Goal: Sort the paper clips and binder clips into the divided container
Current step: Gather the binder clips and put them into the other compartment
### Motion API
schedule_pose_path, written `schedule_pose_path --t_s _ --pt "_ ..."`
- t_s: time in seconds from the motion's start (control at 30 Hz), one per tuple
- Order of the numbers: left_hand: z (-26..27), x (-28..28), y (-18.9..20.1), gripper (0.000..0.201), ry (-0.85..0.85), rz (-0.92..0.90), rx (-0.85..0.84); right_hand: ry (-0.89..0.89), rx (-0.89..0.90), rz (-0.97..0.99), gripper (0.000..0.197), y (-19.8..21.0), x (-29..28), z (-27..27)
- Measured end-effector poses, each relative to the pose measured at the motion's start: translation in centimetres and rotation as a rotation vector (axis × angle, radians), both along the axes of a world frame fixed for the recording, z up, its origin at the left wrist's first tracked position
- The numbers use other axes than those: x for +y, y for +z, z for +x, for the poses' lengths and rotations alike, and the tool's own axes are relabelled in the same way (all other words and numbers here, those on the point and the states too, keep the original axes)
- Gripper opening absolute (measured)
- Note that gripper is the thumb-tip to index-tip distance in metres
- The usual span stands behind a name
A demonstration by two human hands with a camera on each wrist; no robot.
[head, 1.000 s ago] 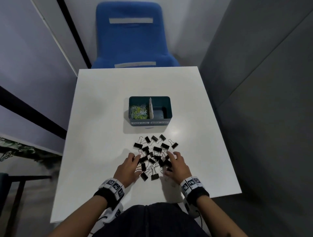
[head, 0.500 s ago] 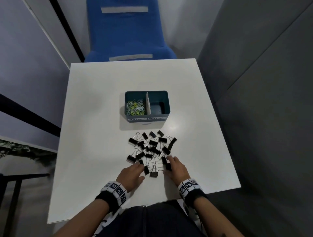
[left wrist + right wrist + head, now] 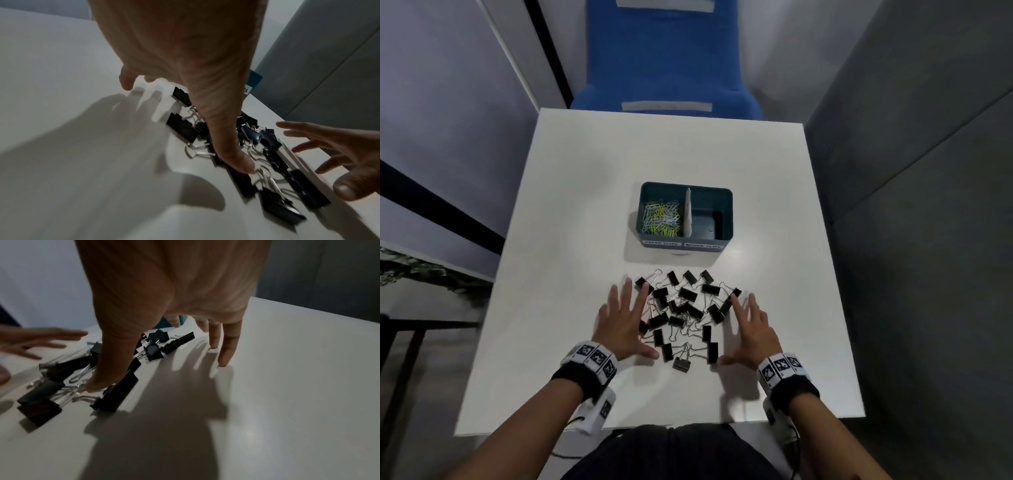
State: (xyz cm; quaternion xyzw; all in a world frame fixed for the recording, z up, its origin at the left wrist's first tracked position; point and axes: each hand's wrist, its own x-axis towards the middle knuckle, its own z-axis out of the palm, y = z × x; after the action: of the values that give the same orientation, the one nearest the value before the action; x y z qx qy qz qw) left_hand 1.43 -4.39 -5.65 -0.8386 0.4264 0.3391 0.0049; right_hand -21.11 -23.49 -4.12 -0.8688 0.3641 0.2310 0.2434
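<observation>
A white table (image 3: 592, 205) stands between grey walls with a blue chair (image 3: 666, 54) at its far edge; the divided container (image 3: 686, 240) sits mid-table, paper clips (image 3: 661, 219) in its left compartment. The table's left and right sides are bare. Toward the near edge, the left hand (image 3: 621, 325) and right hand (image 3: 751, 329), fingers spread and grasping nothing, flank the binder clips (image 3: 685, 315), thumbs touching the pile.

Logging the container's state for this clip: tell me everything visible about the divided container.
The divided container is a teal, rounded-rectangular open bin, plastic by its look, upright on the white table beyond the binder clips. A pale divider splits it. The left compartment holds coloured paper clips; the right looks empty. Two white labels on its near wall read PAPER CLIPS and BINDER CLIPS. Neither hand touches it.
</observation>
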Motion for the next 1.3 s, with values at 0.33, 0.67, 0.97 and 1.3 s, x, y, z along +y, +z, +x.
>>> schedule_pose_path --t_s 0.33,0.67,0.97,1.3 --pt "0.5 -6.8 0.0 0.145 -0.185 -0.015 -0.121 0.282 -0.043 -0.089 0.141 -0.8 -1.3 6.9" --pt "-1.8 -8.8 0.2 0.098 -0.119 -0.109 -0.087 0.158 -0.118 -0.006 0.093 -0.6 -2.3 8.4" --pt "-2.3 -8.8 0.3 0.055 0.002 -0.288 -0.096 0.121 -0.270 -0.052 0.035 -1.3 -3.0 6.9" --pt "-3.2 -8.6 1.0 0.018 0.107 -0.341 -0.106 -0.083 -0.444 0.007 0.011 0.4 -5.0 5.0"
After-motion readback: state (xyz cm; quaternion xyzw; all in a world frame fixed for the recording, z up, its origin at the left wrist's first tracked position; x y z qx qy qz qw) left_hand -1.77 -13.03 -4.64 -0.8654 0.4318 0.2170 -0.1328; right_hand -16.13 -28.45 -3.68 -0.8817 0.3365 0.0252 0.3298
